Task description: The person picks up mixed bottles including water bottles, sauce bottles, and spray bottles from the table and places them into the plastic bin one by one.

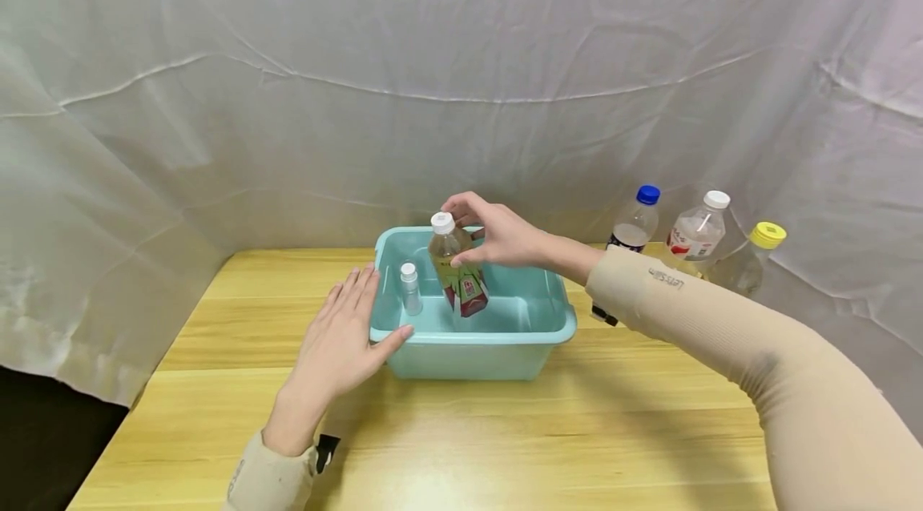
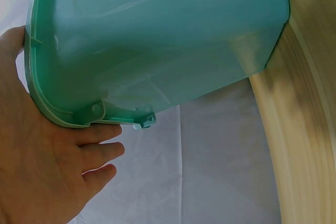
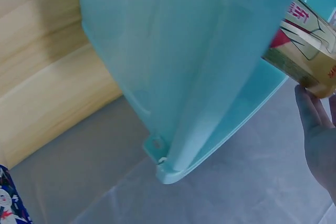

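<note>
My right hand (image 1: 501, 235) grips a plastic drink bottle (image 1: 461, 275) with a white cap and a green, yellow and red label. The bottle hangs tilted over the inside of a light teal plastic basin (image 1: 476, 340). In the right wrist view, the bottle's label (image 3: 310, 45) shows beyond the basin wall, with my fingers against it. My left hand (image 1: 339, 335) rests on the basin's left rim, fingers straight and thumb over the front corner. From the left wrist view, its fingers (image 2: 100, 156) extend beneath the rim. Inside the basin stands a small clear bottle (image 1: 410, 291) with a white cap.
To the right stand a blue-capped bottle (image 1: 634, 223), a white-capped bottle (image 1: 698, 232) and a yellow-capped bottle (image 1: 746, 263), partly hidden by my right sleeve. Everything is on a wooden table (image 1: 461, 447), with a grey cloth (image 1: 433, 54) behind it.
</note>
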`<state>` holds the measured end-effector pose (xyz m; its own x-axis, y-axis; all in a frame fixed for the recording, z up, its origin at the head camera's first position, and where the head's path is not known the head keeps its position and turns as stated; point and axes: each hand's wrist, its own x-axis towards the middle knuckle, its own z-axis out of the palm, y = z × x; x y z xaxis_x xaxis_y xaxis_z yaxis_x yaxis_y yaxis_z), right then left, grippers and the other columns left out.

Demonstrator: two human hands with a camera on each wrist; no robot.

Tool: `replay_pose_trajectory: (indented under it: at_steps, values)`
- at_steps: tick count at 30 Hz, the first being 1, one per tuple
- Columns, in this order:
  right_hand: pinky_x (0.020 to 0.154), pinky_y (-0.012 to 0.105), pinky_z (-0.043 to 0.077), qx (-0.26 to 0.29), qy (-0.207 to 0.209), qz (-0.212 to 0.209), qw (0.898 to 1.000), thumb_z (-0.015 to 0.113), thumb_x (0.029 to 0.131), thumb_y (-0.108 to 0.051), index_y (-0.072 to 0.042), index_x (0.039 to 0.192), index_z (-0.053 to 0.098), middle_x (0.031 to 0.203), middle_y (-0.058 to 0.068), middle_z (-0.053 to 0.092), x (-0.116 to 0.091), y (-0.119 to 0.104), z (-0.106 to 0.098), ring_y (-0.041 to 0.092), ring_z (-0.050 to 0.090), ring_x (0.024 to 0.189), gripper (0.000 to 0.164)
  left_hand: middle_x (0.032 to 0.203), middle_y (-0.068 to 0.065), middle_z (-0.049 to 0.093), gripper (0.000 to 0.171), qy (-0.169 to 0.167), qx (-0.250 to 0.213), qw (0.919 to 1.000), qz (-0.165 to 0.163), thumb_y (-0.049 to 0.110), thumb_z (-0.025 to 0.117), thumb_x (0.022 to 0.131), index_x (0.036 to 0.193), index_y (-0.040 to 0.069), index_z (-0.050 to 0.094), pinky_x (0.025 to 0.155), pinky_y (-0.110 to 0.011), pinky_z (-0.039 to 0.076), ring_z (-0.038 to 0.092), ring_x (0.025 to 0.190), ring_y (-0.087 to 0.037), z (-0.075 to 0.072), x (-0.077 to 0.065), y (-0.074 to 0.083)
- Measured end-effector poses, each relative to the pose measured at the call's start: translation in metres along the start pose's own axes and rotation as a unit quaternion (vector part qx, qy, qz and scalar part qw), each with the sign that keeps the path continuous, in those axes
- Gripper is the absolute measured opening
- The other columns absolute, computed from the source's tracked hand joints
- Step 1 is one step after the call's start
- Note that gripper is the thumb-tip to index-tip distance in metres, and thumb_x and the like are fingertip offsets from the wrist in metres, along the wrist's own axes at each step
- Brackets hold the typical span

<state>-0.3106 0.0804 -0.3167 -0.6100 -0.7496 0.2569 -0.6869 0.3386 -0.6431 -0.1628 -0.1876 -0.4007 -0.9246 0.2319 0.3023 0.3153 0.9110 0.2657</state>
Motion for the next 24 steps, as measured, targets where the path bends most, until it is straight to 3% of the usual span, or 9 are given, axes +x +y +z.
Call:
replay_pose_trajectory:
  at_steps: [10, 24]
  values:
    - [0.103, 0.042, 0.057, 0.009, -0.038, 0.037, 0.999, 0.092, 0.079, -0.007, -0.008, 0.141, 0.049, 0.129, 0.006, 0.064, 0.022, 0.001, 0.006, 0.023, 0.065, 0.121, 0.076, 0.169, -0.021, 0.027, 0.101, -0.002, 0.001, 1.0000, -0.001, 0.072, 0.050, 0.098, 0.161, -0.004, 0.028, 0.128, -0.054, 0.019, 0.022, 0.157, -0.040, 0.001, -0.001, 0.000]
    - [0.102, 0.039, 0.057, 0.005, -0.054, 0.062, 0.997, 0.091, 0.077, -0.001, -0.006, 0.129, 0.045, 0.123, 0.011, 0.062, 0.032, 0.011, 0.008, 0.029, 0.064, 0.123, 0.070, 0.169, -0.021, 0.027, 0.101, 0.001, 0.001, 1.0000, -0.001, 0.070, 0.052, 0.098, 0.161, -0.005, 0.029, 0.128, -0.054, 0.019, 0.023, 0.157, -0.040, 0.002, -0.001, 0.002]
